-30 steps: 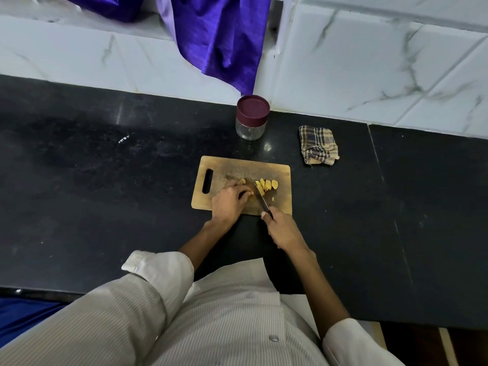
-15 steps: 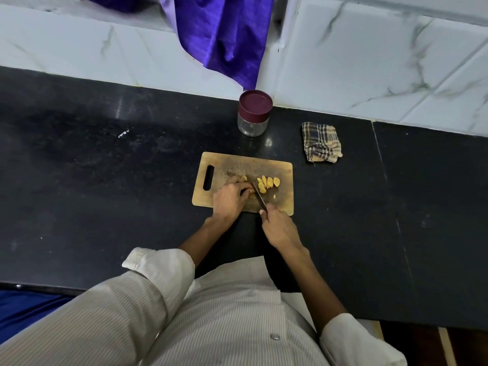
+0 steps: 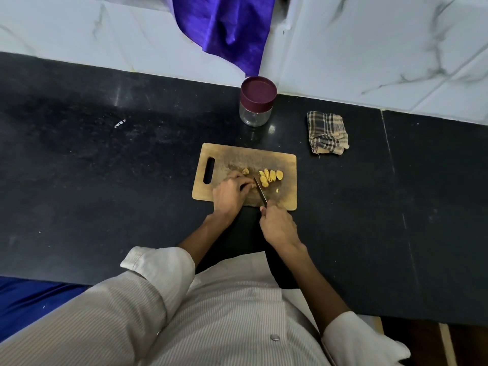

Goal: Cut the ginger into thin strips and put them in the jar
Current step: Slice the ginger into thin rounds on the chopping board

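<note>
A wooden cutting board (image 3: 232, 157) with a handle slot lies on the black counter. Several yellow ginger slices (image 3: 270, 176) lie on its middle, with a small bit (image 3: 245, 171) to their left. My left hand (image 3: 229, 194) holds a ginger piece down on the board with curled fingers; the piece itself is mostly hidden. My right hand (image 3: 277, 224) grips the handle of a knife (image 3: 260, 191), whose blade points up the board right beside my left fingertips. A glass jar (image 3: 255, 113) with its maroon lid on stands behind the board.
A folded checked cloth (image 3: 327, 132) lies right of the jar. Purple fabric (image 3: 224, 30) hangs down the marble wall behind the jar. The black counter (image 3: 105, 167) stretches wide to the left and right of the board.
The hands stay in the same hold. The knife blade has shifted slightly left, closer against my left fingertips; the view has drifted a little.
</note>
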Motion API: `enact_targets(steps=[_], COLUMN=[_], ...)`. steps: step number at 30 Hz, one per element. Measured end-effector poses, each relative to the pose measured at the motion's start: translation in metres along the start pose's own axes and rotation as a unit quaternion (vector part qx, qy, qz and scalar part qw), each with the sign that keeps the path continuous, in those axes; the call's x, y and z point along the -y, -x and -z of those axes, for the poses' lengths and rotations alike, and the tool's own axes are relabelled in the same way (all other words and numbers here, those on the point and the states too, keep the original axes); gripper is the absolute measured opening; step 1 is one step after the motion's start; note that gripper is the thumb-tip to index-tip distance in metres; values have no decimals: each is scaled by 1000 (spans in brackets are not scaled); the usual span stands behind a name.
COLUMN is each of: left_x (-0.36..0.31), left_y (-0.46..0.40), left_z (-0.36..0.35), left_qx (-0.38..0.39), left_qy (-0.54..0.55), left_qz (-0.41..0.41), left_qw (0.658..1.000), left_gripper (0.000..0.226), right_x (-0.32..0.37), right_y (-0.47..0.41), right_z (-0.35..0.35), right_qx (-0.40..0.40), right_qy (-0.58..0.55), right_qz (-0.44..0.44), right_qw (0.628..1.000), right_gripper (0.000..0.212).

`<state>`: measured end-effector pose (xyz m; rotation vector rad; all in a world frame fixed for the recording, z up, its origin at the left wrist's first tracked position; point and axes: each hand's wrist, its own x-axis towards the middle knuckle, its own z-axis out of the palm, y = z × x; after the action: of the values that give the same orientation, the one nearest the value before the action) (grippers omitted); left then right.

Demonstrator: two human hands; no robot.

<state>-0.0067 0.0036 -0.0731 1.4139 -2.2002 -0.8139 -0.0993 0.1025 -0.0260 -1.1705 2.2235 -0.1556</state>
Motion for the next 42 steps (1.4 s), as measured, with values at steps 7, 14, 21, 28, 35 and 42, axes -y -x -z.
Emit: enact_targets(steps=[7, 14, 21, 28, 35, 42], left_x=[3, 3, 3, 4, 2, 5], left_y=[0, 2, -1, 2, -4, 1], left_z=[-1, -2, 1, 0, -1, -3], left_qx=[-3, -7, 0, -17, -8, -23], left_qy=[-11, -23, -6, 1, 25, 27], left_qz=[-22, -21, -18, -22, -20, -20], left_qw=[1000, 999, 1000, 1000, 999, 999], left_gripper=[18, 18, 17, 18, 18, 15], right_x=[8, 15, 4, 4, 5, 18], right_y=[-6, -7, 7, -1, -3, -17], right_z=[2, 5, 0, 1, 1, 5], right_qx=[7, 18, 31, 51, 25, 27], right_qy=[-8, -42, -29, -81, -38, -51], right_qz=[-23, -41, -65, -77, -55, -56], right_qw=[1000, 998, 997, 992, 997, 997], right_gripper=[25, 31, 32, 33, 30, 30])
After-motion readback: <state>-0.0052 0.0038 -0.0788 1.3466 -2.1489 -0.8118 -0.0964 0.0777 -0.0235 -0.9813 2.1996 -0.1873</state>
